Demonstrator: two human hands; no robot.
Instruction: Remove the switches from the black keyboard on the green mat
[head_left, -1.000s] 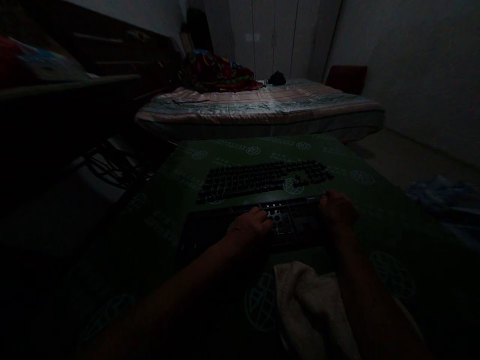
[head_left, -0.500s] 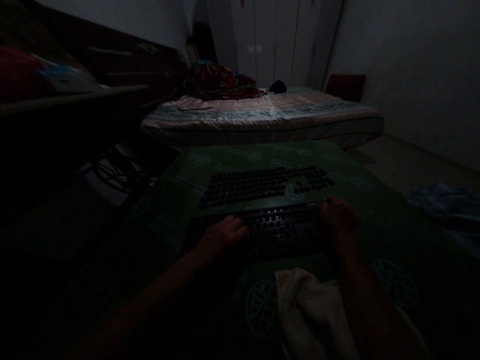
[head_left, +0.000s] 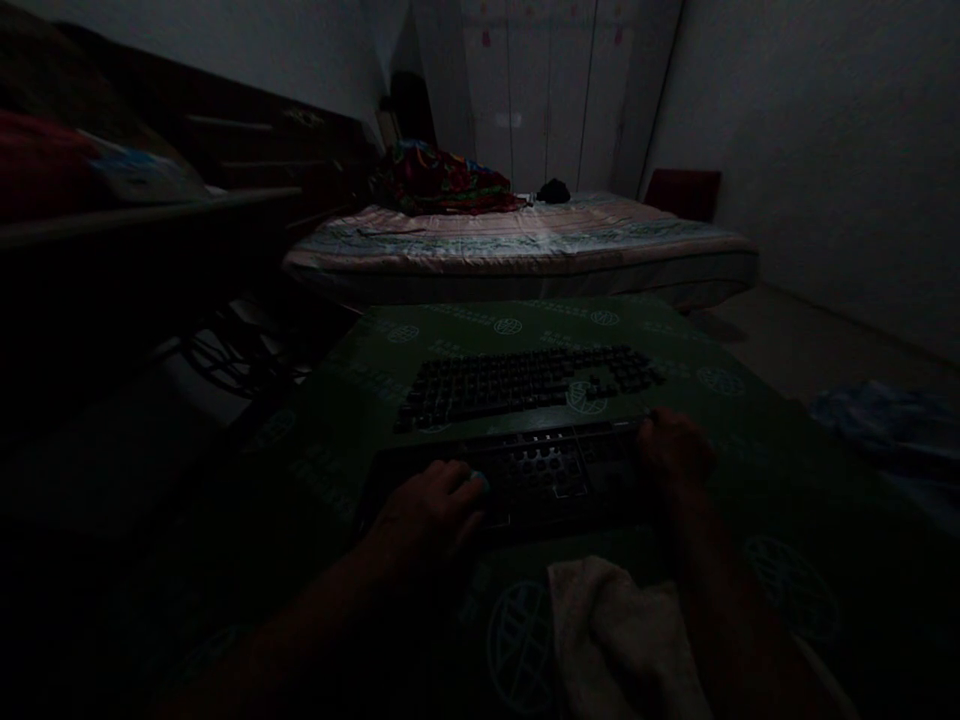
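Your L hand [head_left: 431, 508] sits over the left part of the keyboard base [head_left: 544, 478], fingers curled nearly closed, w/ a small blue-green bit [head_left: 480, 482] at the fingertips; looks pinched, can't ID it. Your R hand [head_left: 677, 447] is closed on the base's right end, near the far corner, prob gripping the edge. The base lies between your hands on the green tabletop [head_left: 675, 350].

Risks, my read: if L pushes harder than R braces, base could skid. Slide it away from you & it'd hit the keycaps [head_left: 487, 388], which sit in rows just beyond the base and look loose, so the layout could scramble. Pressing hard in one spot could snag or flex the base's openings. Cloth [head_left: 619, 625] is on the near side of the base, partly behind your R arm [head_left: 739, 610]; arm could drag it. Low light = easy to miss small stuff.

Can't see: base surface under L hand; most of its left end (lost in dark); R grip underside. Keycap legends unreadable. Cloth's near part cut off by frame bottom. Bed [head_left: 540, 258], well beyond the base, is dim but readable.
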